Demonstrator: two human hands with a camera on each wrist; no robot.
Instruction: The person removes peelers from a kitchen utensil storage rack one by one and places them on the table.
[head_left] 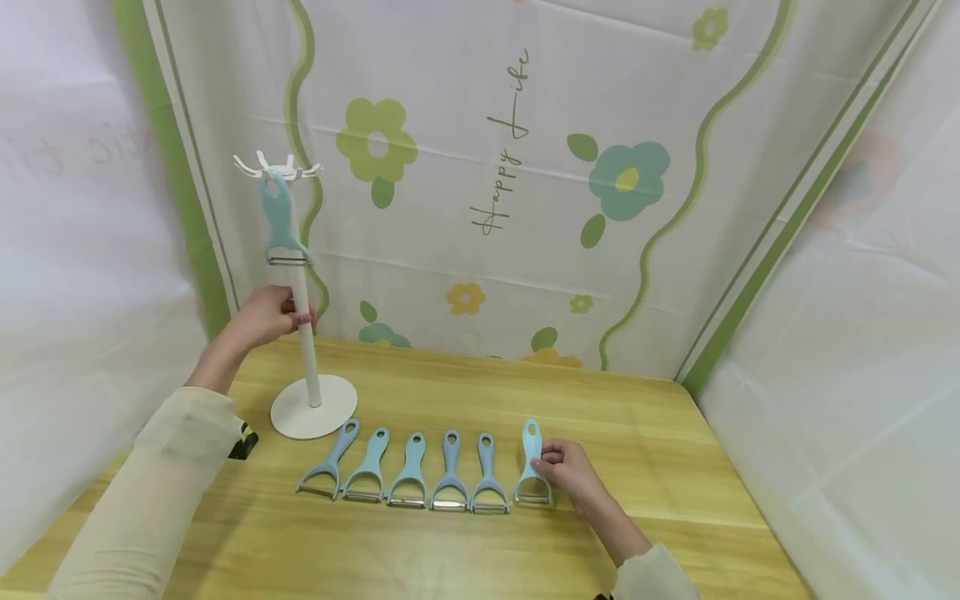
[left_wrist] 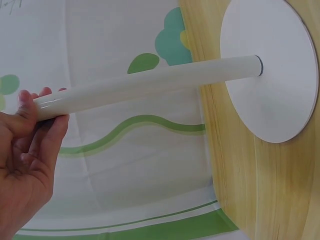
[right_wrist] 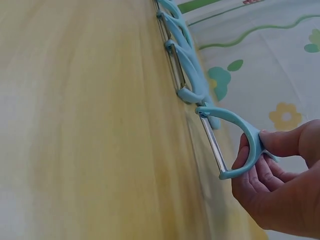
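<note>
My left hand (head_left: pixel 270 317) grips the upright white pole (left_wrist: pixel 150 85) of a round-based stand (head_left: pixel 314 407) at the table's left. A blue peeler (head_left: pixel 281 217) hangs from the stand's white hooks (head_left: pixel 279 169), blade downward. At the right end of a row of peelers, my right hand (head_left: pixel 567 468) pinches a light blue peeler (head_left: pixel 532 446) by its handle, thumb on one side and fingers on the other. The right wrist view shows that held peeler (right_wrist: pixel 245 125) close up, its metal blade facing the wood; whether it touches the table I cannot tell.
Several blue peelers (head_left: pixel 414 457) lie side by side, handles pointing away, between the stand and my right hand. A white cloth printed with flowers (head_left: pixel 450 125) hangs behind the wooden table (head_left: pixel 420 558). White cloth walls (head_left: pixel 847 358) rise on both sides.
</note>
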